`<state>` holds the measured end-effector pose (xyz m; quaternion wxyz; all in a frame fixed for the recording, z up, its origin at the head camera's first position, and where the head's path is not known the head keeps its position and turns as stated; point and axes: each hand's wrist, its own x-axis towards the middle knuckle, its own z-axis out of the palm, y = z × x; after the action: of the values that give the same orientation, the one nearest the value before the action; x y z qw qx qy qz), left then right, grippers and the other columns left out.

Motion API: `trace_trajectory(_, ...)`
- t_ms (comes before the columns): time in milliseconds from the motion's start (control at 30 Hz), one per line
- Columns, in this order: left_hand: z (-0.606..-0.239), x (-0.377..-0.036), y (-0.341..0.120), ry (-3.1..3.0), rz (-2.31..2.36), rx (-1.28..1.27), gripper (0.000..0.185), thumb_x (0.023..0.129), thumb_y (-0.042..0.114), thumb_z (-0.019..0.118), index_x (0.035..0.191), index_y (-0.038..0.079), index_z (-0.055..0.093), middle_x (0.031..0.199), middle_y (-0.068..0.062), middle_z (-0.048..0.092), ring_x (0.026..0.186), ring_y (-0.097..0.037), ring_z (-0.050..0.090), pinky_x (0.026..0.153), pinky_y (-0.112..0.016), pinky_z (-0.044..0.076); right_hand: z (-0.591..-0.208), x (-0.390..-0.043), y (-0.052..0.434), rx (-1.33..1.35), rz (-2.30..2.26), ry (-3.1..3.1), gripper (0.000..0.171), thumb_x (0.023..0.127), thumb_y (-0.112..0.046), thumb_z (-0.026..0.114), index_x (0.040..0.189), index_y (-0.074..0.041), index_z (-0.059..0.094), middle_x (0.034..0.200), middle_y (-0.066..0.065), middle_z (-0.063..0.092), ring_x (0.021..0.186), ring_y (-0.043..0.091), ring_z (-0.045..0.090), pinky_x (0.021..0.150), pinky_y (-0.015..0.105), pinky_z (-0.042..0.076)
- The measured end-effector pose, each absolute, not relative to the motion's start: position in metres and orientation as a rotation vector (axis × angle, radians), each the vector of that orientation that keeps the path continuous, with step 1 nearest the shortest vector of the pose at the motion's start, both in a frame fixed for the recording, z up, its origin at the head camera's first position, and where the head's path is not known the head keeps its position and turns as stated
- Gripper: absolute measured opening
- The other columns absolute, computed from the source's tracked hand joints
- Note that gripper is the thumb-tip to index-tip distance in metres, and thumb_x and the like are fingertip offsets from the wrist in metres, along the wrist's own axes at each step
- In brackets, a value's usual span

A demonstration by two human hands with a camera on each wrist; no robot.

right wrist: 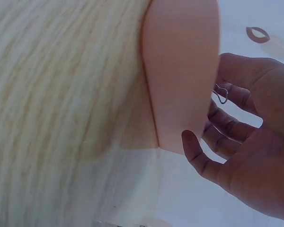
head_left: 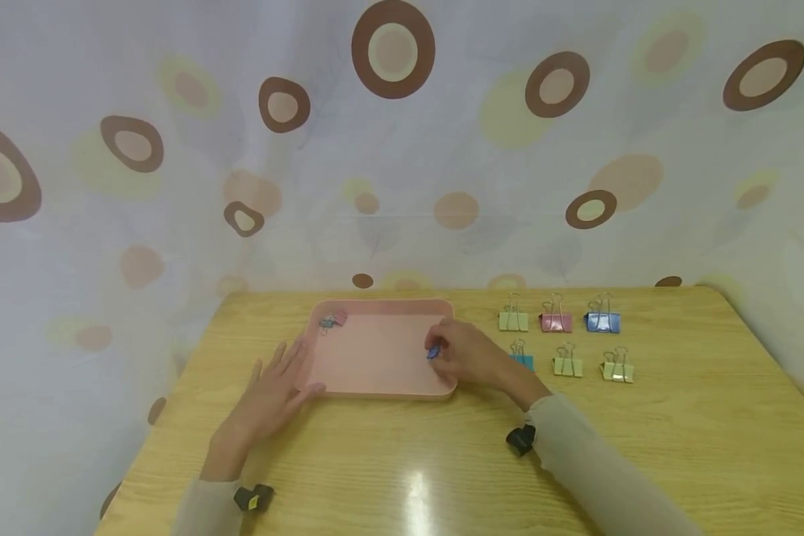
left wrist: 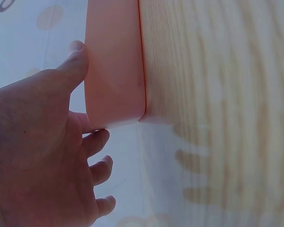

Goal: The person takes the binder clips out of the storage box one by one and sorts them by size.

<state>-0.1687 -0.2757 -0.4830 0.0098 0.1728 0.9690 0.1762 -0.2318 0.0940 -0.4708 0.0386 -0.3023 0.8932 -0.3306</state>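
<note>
Bare table (head_left: 402,461) before tray (head_left: 382,392)

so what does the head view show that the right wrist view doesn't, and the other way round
Only the head view shows the left hand resting open against the pink tray, a pinkish binder clip in the tray's far left corner, six binder clips laid out on the wooden table, and the blue body of the clip pinched by the right hand. Only the right wrist view shows that clip's wire handle at the fingers and the tray's outer wall up close. Both show the right hand, tray and table.
</note>
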Motion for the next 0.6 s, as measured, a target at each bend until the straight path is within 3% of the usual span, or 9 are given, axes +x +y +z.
trace_trajectory(267,-0.481,-0.167,-0.275,3.017,0.572,0.537,0.079,0.106,0.05,0.05,0.162,0.002,0.023,0.17,-0.014,0.017,0.154,-0.046,0.011,0.117,-0.074,0.004,-0.458,-0.219,0.114,-0.884,-1.36,2.624,0.017,0.09,0.002,0.072,0.107,-0.002,0.069,0.112,0.008,0.06,0.097,0.023,0.065,0.083,0.037,0.059)
trace_trajectory(600,-0.479,-0.167,-0.275,3.04,0.569,0.572,0.078,0.106,0.049,0.051,0.16,-0.001,0.027,0.168,-0.019,0.022,0.152,-0.05,0.015,0.114,-0.077,0.008,-0.465,-0.203,0.14,-0.842,-1.531,2.654,0.011,0.089,0.006,0.072,0.099,0.0,0.076,0.105,0.006,0.06,0.095,0.023,0.062,0.081,0.033,0.062)
